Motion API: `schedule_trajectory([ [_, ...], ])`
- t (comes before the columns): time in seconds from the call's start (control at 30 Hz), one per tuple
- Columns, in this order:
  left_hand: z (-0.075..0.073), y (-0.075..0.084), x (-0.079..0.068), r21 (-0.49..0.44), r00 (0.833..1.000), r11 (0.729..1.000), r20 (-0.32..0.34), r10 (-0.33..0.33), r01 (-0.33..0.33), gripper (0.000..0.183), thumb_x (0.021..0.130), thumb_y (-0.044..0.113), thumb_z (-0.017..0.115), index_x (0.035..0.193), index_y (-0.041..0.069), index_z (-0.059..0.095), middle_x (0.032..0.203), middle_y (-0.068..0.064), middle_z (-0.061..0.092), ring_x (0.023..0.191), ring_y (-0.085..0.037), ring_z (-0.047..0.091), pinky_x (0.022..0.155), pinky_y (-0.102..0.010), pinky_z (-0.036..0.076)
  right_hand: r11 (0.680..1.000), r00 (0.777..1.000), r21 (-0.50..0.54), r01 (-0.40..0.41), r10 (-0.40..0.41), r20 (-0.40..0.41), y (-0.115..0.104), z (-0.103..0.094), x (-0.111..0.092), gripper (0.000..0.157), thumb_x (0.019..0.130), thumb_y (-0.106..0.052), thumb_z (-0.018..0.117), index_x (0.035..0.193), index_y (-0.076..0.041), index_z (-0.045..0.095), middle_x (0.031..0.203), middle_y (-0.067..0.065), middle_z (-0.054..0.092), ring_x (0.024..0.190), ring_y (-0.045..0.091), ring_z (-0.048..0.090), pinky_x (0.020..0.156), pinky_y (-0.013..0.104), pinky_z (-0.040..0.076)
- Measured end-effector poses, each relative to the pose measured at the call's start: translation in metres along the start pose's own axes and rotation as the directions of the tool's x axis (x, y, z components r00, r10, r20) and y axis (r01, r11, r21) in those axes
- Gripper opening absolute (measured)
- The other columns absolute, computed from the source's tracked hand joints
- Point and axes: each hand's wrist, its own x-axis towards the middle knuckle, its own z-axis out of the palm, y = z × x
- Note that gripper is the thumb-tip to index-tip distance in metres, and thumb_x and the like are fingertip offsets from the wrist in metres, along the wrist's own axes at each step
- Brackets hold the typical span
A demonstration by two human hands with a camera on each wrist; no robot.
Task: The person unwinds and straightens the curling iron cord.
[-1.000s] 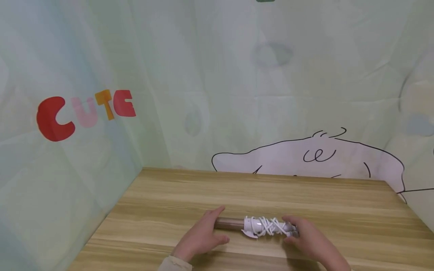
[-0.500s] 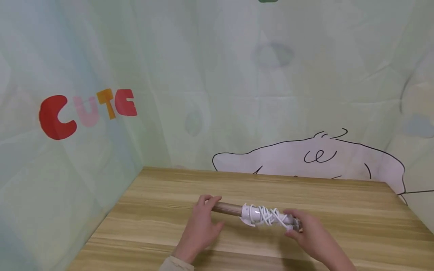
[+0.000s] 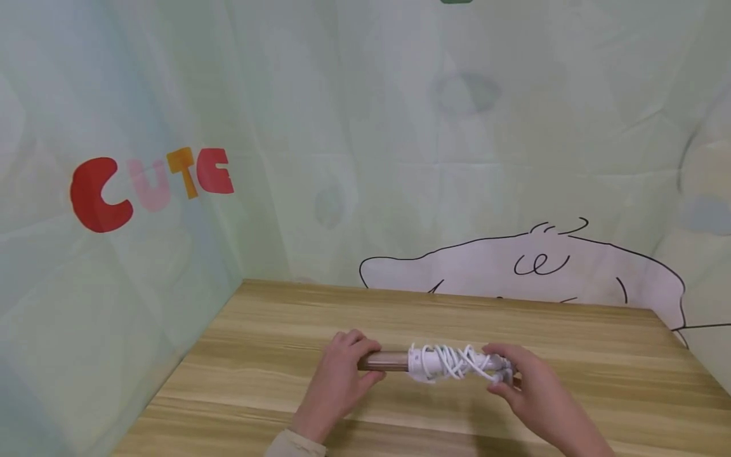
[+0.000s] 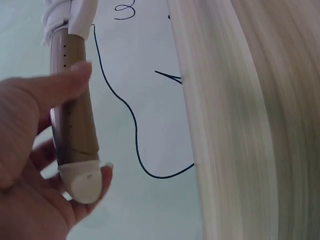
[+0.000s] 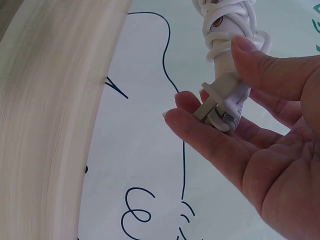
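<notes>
A curling iron with a brown barrel [image 3: 391, 361] and a white handle is held roughly level above the table in the head view. White cord [image 5: 225, 11] is wound in crossing loops around the handle. My left hand [image 3: 338, 374] grips the barrel's left end, the thumb across it and fingers beneath; the pale end cap [image 4: 82, 184] sticks out past the thumb in the left wrist view. At the other end my right hand [image 3: 539, 390] holds the handle between thumb and fingers. A white plug [image 5: 224, 94] lies against those fingers in the right wrist view.
A wood-grain table [image 3: 297, 317] spans the area below the hands. Behind it and on the left hang pale green cloth walls [image 3: 320, 127], with coloured letters [image 3: 103, 195] and a line-drawn white figure [image 3: 474, 270] printed on them.
The curling iron has risen from near the tabletop, tilting left end up, then coming back level. My left fingers have closed around the barrel. The right hand has shifted slightly right, still holding the handle.
</notes>
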Motion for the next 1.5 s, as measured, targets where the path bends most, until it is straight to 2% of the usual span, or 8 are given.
schedule_trajectory([
  [0.17,0.0,-0.002,-0.002,0.079,0.986,0.985,0.077,0.148,-0.154,0.037,0.079,0.02,0.084,0.114,0.018,0.072,0.1,0.006,0.065,0.089,-0.012,0.057,0.079,-0.036,0.049,0.997,0.997,-0.021,0.076,-0.077,-0.01,-0.004,0.002,0.0,0.047,0.07,0.008,0.084,0.112,-0.003,0.068,0.101,0.004,0.067,0.085,0.013,0.063,0.069,0.024,0.055],
  [0.27,0.0,-0.002,-0.003,0.104,0.98,0.977,0.09,0.177,-0.186,0.04,0.082,0.016,0.08,0.121,0.021,0.07,0.102,0.006,0.066,0.092,-0.015,0.058,0.083,-0.04,0.048,0.999,0.999,-0.016,0.029,-0.029,0.021,-0.007,0.002,0.001,0.044,0.073,0.005,0.083,0.112,-0.004,0.066,0.099,0.003,0.067,0.083,0.011,0.063,0.069,0.023,0.055],
  [0.43,-0.002,-0.001,-0.003,0.1,0.986,0.983,0.076,0.148,-0.155,0.038,0.083,0.02,0.08,0.12,0.021,0.069,0.1,0.004,0.064,0.091,-0.016,0.058,0.08,-0.043,0.046,0.998,0.998,0.012,-0.06,0.059,0.021,-0.013,0.005,0.003,0.037,0.076,0.002,0.083,0.103,-0.01,0.06,0.101,0.005,0.068,0.083,0.012,0.065,0.071,0.028,0.056],
  [0.63,-0.004,-0.001,-0.004,0.12,0.994,0.987,0.039,0.103,-0.107,0.043,0.079,0.041,0.081,0.117,0.024,0.073,0.094,0.007,0.062,0.085,-0.013,0.055,0.073,-0.035,0.04,0.995,0.994,0.017,0.096,-0.095,-0.054,-0.013,0.013,0.002,0.032,0.072,0.007,0.083,0.084,-0.017,0.065,0.112,0.016,0.069,0.09,0.024,0.069,0.071,0.027,0.056],
  [0.8,-0.007,0.001,-0.003,0.141,0.993,0.983,0.042,0.11,-0.115,0.041,0.078,0.042,0.081,0.116,0.025,0.074,0.091,0.009,0.062,0.083,-0.011,0.054,0.071,-0.032,0.038,0.981,0.982,-0.092,0.171,-0.177,-0.066,-0.011,0.014,0.001,0.03,0.07,0.003,0.086,0.081,-0.021,0.07,0.117,0.013,0.068,0.086,0.014,0.067,0.069,0.028,0.055],
  [1.1,-0.012,0.007,-0.003,0.172,0.992,0.977,0.032,0.125,-0.128,0.042,0.079,0.039,0.079,0.118,0.027,0.073,0.091,0.01,0.061,0.078,-0.011,0.05,0.068,-0.029,0.034,0.941,0.932,-0.162,0.299,-0.324,-0.164,-0.01,0.016,0.0,0.034,0.063,0.008,0.087,0.081,-0.016,0.071,0.116,0.01,0.068,0.081,0.01,0.065,0.065,0.023,0.054],
  [1.3,-0.012,0.009,-0.003,0.202,0.995,0.974,0.021,0.101,-0.103,0.04,0.079,0.038,0.079,0.118,0.029,0.073,0.092,0.008,0.061,0.078,-0.014,0.051,0.068,-0.031,0.034,0.906,0.886,-0.211,0.368,-0.41,-0.217,-0.014,0.021,0.0,0.035,0.058,0.007,0.09,0.079,-0.015,0.072,0.112,0.003,0.064,0.088,0.014,0.064,0.073,0.021,0.052],
  [1.5,-0.01,0.008,-0.002,0.238,0.995,0.966,0.031,0.096,-0.101,0.039,0.079,0.039,0.08,0.117,0.03,0.073,0.093,0.007,0.062,0.079,-0.015,0.052,0.069,-0.033,0.036,0.914,0.909,-0.194,0.356,-0.387,-0.156,-0.026,0.029,-0.005,0.028,0.065,-0.001,0.09,0.084,-0.016,0.074,0.105,-0.006,0.055,0.092,0.011,0.055,0.073,0.026,0.052],
])
